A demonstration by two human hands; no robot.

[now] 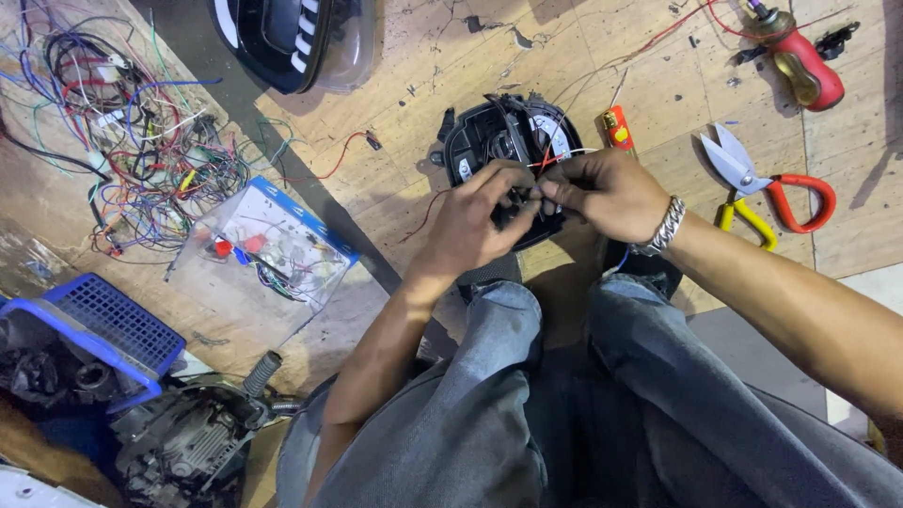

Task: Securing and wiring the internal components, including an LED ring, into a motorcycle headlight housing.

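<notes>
Far off to the left of the left hand (pixel 475 221), a tangle of coloured wires (pixel 132 122) sprawls over the wooden floor (pixel 414 85), and nearer in, a clear plastic box (pixel 268 249) with a blue edge holds small parts and wire ends. Below that, well left of the forearm, sit a blue plastic crate (pixel 108 325) and a grey engine part (pixel 188 442). Above and left of the hands lies a black lamp housing with a clear lens (pixel 301 38).

Both hands meet over a round black housing (pixel 503 141) that rests on the floor just beyond the person's knees. The left hand is curled, its fingertips pinched on thin red and white wires (pixel 555 160) at the housing's near edge. The right hand (pixel 607 193), with a metal bracelet (pixel 666 226) on its wrist, is closed on the same wires, fingertips touching those of the left.

Just above the right hand lies a small red lighter (pixel 617 127). To its right, near the forearm, rest snips with red and yellow handles (pixel 767 193), and farther up a red-handled tool (pixel 800 61).
</notes>
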